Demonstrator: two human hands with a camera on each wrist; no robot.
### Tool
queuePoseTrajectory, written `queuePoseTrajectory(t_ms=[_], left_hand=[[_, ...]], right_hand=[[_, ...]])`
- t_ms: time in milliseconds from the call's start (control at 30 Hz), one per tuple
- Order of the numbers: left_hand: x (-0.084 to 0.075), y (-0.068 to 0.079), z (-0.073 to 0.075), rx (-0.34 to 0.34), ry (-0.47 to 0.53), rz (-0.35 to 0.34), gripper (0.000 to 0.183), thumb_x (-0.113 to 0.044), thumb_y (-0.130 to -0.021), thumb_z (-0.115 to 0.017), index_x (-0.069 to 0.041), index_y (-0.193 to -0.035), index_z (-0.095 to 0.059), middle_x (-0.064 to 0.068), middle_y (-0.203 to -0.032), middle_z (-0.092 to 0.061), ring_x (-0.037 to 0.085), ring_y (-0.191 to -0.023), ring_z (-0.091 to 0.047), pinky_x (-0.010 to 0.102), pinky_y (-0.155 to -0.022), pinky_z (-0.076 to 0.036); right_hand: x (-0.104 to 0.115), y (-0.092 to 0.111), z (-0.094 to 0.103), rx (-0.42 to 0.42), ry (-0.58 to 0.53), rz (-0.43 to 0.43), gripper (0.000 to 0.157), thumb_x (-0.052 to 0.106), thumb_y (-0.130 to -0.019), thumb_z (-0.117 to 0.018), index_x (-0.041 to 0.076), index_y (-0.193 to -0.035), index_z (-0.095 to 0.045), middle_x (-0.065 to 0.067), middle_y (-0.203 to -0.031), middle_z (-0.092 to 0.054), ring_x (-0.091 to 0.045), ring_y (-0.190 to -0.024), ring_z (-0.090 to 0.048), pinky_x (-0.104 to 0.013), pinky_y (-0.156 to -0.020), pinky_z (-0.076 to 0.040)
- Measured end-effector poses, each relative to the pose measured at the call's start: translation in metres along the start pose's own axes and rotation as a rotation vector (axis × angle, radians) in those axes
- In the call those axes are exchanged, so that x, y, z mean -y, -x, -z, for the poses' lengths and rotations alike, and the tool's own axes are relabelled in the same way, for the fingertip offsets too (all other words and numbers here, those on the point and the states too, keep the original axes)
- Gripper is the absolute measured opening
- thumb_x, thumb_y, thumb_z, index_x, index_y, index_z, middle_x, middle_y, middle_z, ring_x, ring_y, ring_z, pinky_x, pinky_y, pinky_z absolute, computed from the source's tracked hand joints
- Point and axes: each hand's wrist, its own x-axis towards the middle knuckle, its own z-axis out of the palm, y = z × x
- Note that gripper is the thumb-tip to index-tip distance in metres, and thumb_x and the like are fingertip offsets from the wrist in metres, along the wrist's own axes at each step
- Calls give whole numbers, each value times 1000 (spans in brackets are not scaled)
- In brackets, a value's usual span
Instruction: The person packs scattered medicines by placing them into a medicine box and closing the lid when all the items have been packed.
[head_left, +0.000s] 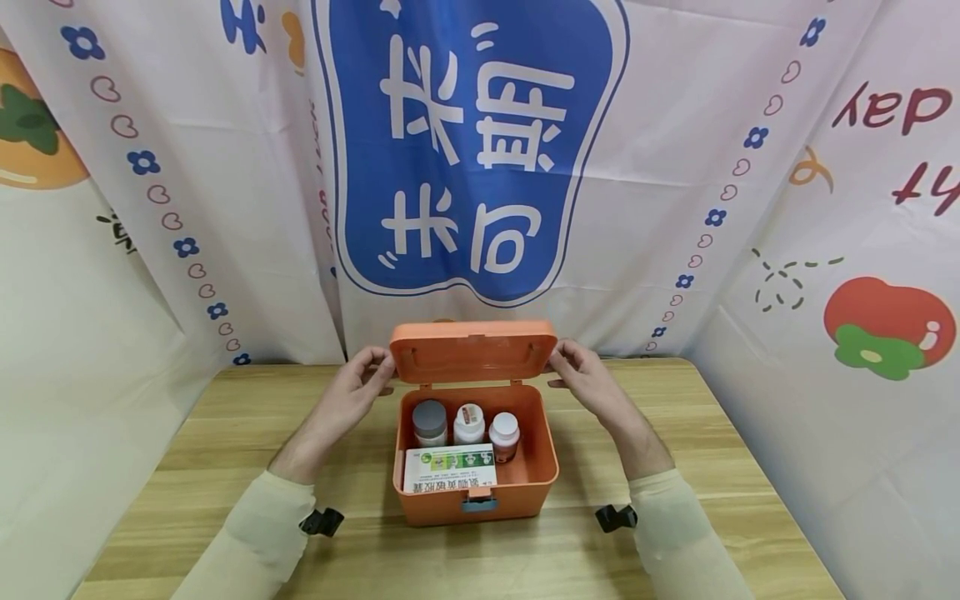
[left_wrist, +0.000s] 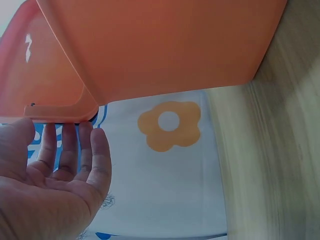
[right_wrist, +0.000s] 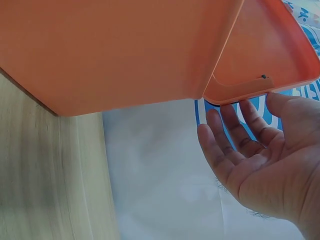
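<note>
An orange lidded storage box (head_left: 517, 504) stands on the table with its hinged lid (head_left: 472, 358) tipped up at the back. My left hand (head_left: 363, 379) holds the lid's left edge, thumb in front and fingertips behind; the left wrist view has this hand (left_wrist: 65, 175) below the lid's corner. On the opposite side, my right hand (head_left: 581, 375) holds the right edge the same way, also seen as a hand (right_wrist: 270, 155) in the right wrist view. Inside are a grey-capped bottle (head_left: 430, 421), two white-capped bottles (head_left: 469, 423) and a white-and-green medicine carton (head_left: 450, 468).
The wooden table (head_left: 637, 550) extends around the box on both sides and in front. Behind it hangs a printed white cloth (head_left: 637, 250) with a blue sign. A blue-grey latch (head_left: 478, 504) sits on the box front.
</note>
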Motion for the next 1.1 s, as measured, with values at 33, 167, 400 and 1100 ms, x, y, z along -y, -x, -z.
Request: queuePoseTrajectory(t_ms=[33, 167, 400, 1100], left_hand=[[1, 0, 0, 8, 2, -1, 43, -40, -112, -48, -2, -132, -52, 21, -140, -60, 39, -131, -63, 32, -100, -60], [3, 2, 0, 35, 0, 0, 41, -37, -113, -47, -2, -134, -50, 22, -139, -58, 40, -131, -63, 30, -98, -60], [5, 4, 0, 101, -32, 13, 43, -36, -113, -46, -3, -141, -51, 24, -139, -58, 42, -131, -62, 45, -104, -60], [9, 6, 0, 215, -56, 67, 55, -39, -112, -44, -5, -154, -50, 22, -150, -61, 40, -141, -58, 53, -115, -52]], right_hand=[[-1, 0, 0, 4, -2, -5, 35, 31, -112, -53, -2, -121, -60, -24, -129, -65, -26, -117, -68, -48, -100, -62], [-4, 2, 1, 33, 1, -26, 38, 30, -112, -53, -2, -132, -57, -24, -133, -63, -33, -122, -67, -48, -100, -62], [-10, 4, 5, 145, 9, -68, 51, 32, -113, -49, -1, -151, -44, -29, -144, -57, -48, -134, -57, -49, -105, -60], [-16, 5, 3, 271, 9, -53, 56, 40, -113, -45, 0, -150, -54, -26, -150, -59, -45, -143, -55, -58, -113, -53]])
